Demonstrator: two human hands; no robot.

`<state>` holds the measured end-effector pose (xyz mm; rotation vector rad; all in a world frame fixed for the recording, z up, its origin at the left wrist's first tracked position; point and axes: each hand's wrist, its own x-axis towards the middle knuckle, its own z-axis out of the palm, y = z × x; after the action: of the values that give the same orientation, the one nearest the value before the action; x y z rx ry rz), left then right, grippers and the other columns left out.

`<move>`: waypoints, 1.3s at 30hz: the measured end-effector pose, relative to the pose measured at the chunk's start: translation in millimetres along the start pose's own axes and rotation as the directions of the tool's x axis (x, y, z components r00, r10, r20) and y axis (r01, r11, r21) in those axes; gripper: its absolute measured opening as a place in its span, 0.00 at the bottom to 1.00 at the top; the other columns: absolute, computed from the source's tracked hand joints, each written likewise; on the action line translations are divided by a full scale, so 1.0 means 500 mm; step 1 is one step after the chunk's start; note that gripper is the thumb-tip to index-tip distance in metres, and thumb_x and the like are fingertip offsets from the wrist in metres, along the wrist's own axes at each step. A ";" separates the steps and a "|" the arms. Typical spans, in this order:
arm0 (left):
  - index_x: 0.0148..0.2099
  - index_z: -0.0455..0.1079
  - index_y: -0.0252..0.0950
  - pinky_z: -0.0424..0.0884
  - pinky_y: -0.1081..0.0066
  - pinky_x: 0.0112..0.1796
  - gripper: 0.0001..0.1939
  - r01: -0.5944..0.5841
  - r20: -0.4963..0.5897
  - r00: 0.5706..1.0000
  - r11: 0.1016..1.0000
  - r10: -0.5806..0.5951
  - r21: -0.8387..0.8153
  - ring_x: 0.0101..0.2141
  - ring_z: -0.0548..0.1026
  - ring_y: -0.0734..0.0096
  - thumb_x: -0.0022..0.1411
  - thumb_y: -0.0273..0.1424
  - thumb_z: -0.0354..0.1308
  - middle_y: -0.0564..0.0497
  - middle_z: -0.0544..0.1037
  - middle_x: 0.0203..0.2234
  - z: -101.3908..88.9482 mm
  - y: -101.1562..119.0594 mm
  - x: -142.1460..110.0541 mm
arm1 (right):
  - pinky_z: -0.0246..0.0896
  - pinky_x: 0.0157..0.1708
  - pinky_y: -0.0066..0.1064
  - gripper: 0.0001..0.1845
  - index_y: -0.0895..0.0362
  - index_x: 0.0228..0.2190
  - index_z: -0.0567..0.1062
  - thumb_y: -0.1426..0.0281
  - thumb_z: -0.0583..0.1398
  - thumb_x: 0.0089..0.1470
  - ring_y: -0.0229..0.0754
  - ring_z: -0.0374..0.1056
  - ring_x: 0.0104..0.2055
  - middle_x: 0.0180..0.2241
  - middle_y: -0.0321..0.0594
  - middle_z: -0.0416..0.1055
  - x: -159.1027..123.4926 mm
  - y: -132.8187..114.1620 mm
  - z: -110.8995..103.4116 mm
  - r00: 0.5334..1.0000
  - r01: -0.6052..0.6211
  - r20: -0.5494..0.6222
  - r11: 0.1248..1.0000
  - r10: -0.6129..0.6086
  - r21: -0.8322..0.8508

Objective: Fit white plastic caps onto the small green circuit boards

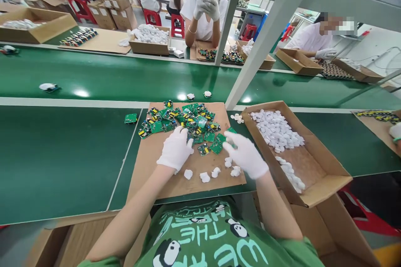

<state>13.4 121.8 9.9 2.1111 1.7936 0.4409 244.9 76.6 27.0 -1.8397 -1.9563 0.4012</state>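
Circuit boards (156, 127) heaped on cardboard sheet (147, 154), longest left to right, facing mixed ways; left hand (175, 150) and right hand (246, 156) at edges, cannot tell either grip; white pieces (204, 177) nearer, cardboard box (308, 167) rightward.

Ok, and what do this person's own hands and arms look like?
The left hand and right hand wear plain white gloves that reach about to the wrist, with no markings visible. The forearms are bare, with no watch or cable showing. Short green sleeves show near the bottom edge.
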 end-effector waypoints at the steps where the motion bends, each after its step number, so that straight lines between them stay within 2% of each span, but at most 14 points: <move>1: 0.50 0.70 0.35 0.71 0.50 0.48 0.14 0.012 0.002 1.000 1.000 -0.012 0.008 0.51 0.75 0.42 0.63 0.32 0.54 0.37 0.67 0.61 0.000 0.004 -0.002 | 0.69 0.48 0.42 0.21 0.56 0.52 0.74 0.66 0.61 0.57 0.49 0.74 0.45 0.44 0.44 0.78 -0.042 0.009 0.010 1.000 -0.017 -0.007 1.000 0.017 -0.008; 5: 0.49 0.67 0.38 0.72 0.50 0.46 0.13 0.089 -0.018 0.996 0.996 -0.089 0.002 0.46 0.77 0.45 0.61 0.33 0.57 0.40 0.74 0.52 -0.001 0.014 -0.014 | 0.68 0.48 0.50 0.16 0.58 0.41 0.79 0.73 0.66 0.47 0.56 0.71 0.48 0.41 0.49 0.77 -0.124 0.042 0.058 0.998 -0.046 -0.047 0.999 0.046 0.001; 8: 0.48 0.64 0.40 0.71 0.53 0.48 0.15 0.123 -0.062 0.987 0.937 -0.151 -0.327 0.47 0.77 0.52 0.60 0.33 0.60 0.44 0.77 0.45 -0.015 0.017 -0.031 | 0.68 0.49 0.49 0.09 0.57 0.37 0.77 0.73 0.62 0.52 0.53 0.71 0.49 0.42 0.48 0.77 -0.126 0.044 0.070 0.995 -0.048 -0.090 0.996 0.054 0.069; 9: 0.48 0.62 0.40 0.71 0.56 0.48 0.15 0.113 -0.060 0.984 0.846 -0.168 -0.521 0.46 0.77 0.56 0.59 0.33 0.60 0.46 0.77 0.45 -0.023 0.018 -0.040 | 0.70 0.47 0.45 0.09 0.57 0.39 0.76 0.72 0.61 0.54 0.49 0.73 0.47 0.40 0.46 0.77 -0.125 0.039 0.068 0.994 -0.047 -0.094 0.993 0.058 0.112; 11: 0.51 0.59 0.41 0.73 0.62 0.45 0.20 0.092 -0.004 0.985 0.541 -0.174 -0.836 0.43 0.78 0.63 0.59 0.32 0.62 0.49 0.77 0.41 -0.040 0.023 -0.062 | 0.73 0.41 0.37 0.14 0.56 0.45 0.73 0.71 0.59 0.57 0.42 0.75 0.40 0.36 0.40 0.77 -0.123 0.022 0.057 0.994 -0.039 -0.083 0.961 0.064 0.273; 13: 0.56 0.57 0.41 0.73 0.70 0.36 0.27 0.138 0.104 0.984 0.248 -0.143 -0.959 0.36 0.78 0.69 0.58 0.33 0.64 0.53 0.77 0.35 -0.054 0.028 -0.087 | 0.74 0.37 0.33 0.17 0.55 0.49 0.72 0.72 0.59 0.56 0.38 0.75 0.35 0.36 0.38 0.76 -0.125 0.001 0.043 0.996 0.007 -0.086 0.886 0.037 0.464; 17: 0.50 0.67 0.34 0.59 0.81 0.18 0.24 0.412 0.423 0.906 -0.223 -0.002 -0.884 0.18 0.61 0.84 0.56 0.41 0.67 0.58 0.68 0.23 -0.050 0.035 -0.126 | 0.74 0.36 0.32 0.19 0.54 0.47 0.77 0.72 0.64 0.50 0.38 0.73 0.33 0.36 0.39 0.76 -0.128 -0.033 0.026 0.992 0.082 -0.125 0.781 -0.005 0.620; 20: 0.38 0.69 0.32 0.47 0.85 0.14 0.20 0.533 0.548 0.831 -0.418 0.095 -0.736 0.16 0.55 0.89 0.54 0.43 0.69 0.58 0.67 0.23 -0.031 0.042 -0.140 | 0.72 0.31 0.31 0.17 0.55 0.44 0.79 0.72 0.66 0.50 0.38 0.72 0.29 0.29 0.36 0.76 -0.131 -0.043 0.026 0.995 0.066 -0.103 0.759 0.000 0.647; 22: 0.38 0.70 0.33 0.45 0.85 0.14 0.19 0.546 0.557 0.825 -0.378 0.092 -0.747 0.16 0.56 0.90 0.55 0.43 0.67 0.55 0.70 0.25 -0.023 0.049 -0.147 | 0.71 0.30 0.31 0.14 0.55 0.42 0.80 0.70 0.67 0.51 0.38 0.72 0.28 0.27 0.36 0.76 -0.134 -0.043 0.028 0.993 0.097 -0.117 0.764 -0.028 0.638; 26: 0.46 0.72 0.35 0.56 0.84 0.17 0.19 0.521 0.524 0.851 -0.070 -0.033 -0.851 0.18 0.66 0.86 0.62 0.45 0.61 0.51 0.77 0.30 -0.024 0.062 -0.157 | 0.71 0.30 0.33 0.07 0.54 0.37 0.80 0.69 0.66 0.54 0.41 0.74 0.30 0.30 0.39 0.78 -0.142 -0.041 0.028 0.986 0.152 -0.148 0.797 -0.079 0.585; 28: 0.47 0.72 0.35 0.61 0.81 0.20 0.21 0.533 0.533 0.845 -0.003 -0.036 -0.846 0.23 0.74 0.79 0.62 0.47 0.60 0.48 0.78 0.32 -0.028 0.064 -0.159 | 0.71 0.30 0.33 0.05 0.54 0.35 0.80 0.68 0.66 0.54 0.41 0.75 0.30 0.31 0.40 0.79 -0.144 -0.042 0.028 0.981 0.157 -0.184 0.793 -0.057 0.589; 31: 0.47 0.74 0.35 0.68 0.75 0.23 0.22 0.544 0.539 0.839 -0.082 0.071 -0.835 0.29 0.78 0.68 0.59 0.47 0.61 0.45 0.80 0.35 -0.029 0.064 -0.161 | 0.71 0.27 0.32 0.04 0.54 0.33 0.81 0.68 0.67 0.53 0.41 0.75 0.27 0.30 0.39 0.80 -0.144 -0.048 0.027 0.966 0.172 -0.257 0.794 -0.022 0.582; 34: 0.48 0.76 0.38 0.77 0.65 0.35 0.18 0.503 0.490 0.863 -0.145 0.121 -0.852 0.35 0.80 0.61 0.57 0.41 0.63 0.46 0.80 0.36 -0.027 0.066 -0.166 | 0.72 0.25 0.30 0.03 0.53 0.33 0.81 0.70 0.66 0.54 0.41 0.76 0.27 0.29 0.38 0.81 -0.139 -0.061 0.020 0.961 0.204 -0.271 0.790 -0.050 0.579; 39: 0.48 0.77 0.41 0.77 0.58 0.46 0.16 0.417 0.412 0.909 -0.114 0.066 -0.902 0.47 0.77 0.55 0.60 0.39 0.61 0.45 0.78 0.49 -0.030 0.073 -0.180 | 0.77 0.36 0.33 0.11 0.51 0.43 0.80 0.68 0.64 0.56 0.43 0.77 0.40 0.45 0.44 0.76 -0.127 -0.096 0.006 0.937 0.342 -0.224 0.834 -0.267 0.433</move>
<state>24.9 28.5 37.8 0.6384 0.7925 0.9032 203.7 9.7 40.9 -1.1936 -1.8066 0.5511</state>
